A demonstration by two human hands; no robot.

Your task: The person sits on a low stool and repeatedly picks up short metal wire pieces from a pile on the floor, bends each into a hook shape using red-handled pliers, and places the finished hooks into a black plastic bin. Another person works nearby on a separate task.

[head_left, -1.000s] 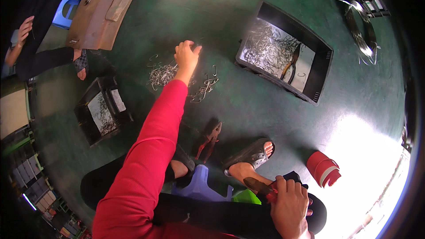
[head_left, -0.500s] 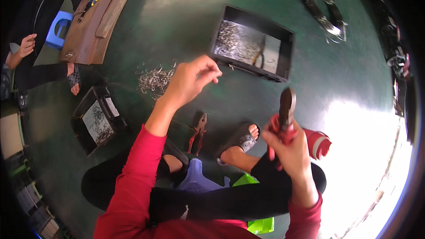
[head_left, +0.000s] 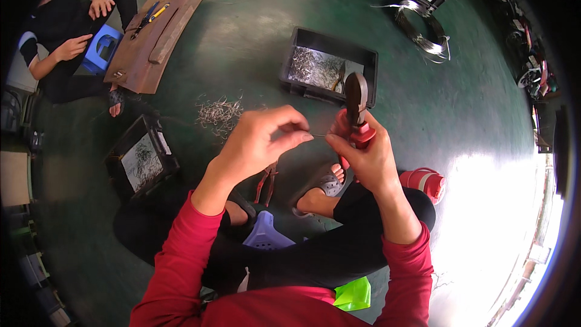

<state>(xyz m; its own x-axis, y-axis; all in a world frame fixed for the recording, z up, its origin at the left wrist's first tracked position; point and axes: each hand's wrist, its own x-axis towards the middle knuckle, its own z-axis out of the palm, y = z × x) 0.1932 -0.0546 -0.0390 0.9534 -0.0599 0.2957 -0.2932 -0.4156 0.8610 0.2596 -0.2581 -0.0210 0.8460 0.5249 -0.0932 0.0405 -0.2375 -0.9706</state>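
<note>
My left hand (head_left: 257, 139) pinches one end of a short thin wire (head_left: 318, 135) between thumb and fingertips. The wire's other end reaches the thumb of my right hand (head_left: 372, 157). That hand is closed round the red handles of a pair of pliers (head_left: 356, 94), whose dark jaws point up and away from me. Beyond my left hand, a loose pile of bent wire pieces (head_left: 219, 115) lies on the floor. Partly hidden below my left wrist is a second pair of red-handled pliers (head_left: 265, 186).
A black crate (head_left: 293, 88) holding wire pieces stands ahead; a smaller black bin (head_left: 159, 172) is at left. A wire coil (head_left: 417, 30) lies far right, a red flask (head_left: 426, 183) by my right knee. Another person sits beyond a wooden board (head_left: 136, 63) with tools.
My hands have come together, the right one moving left with the pliers. A thin wire now shows between them. The view has shifted, and the other person's hands have moved.
</note>
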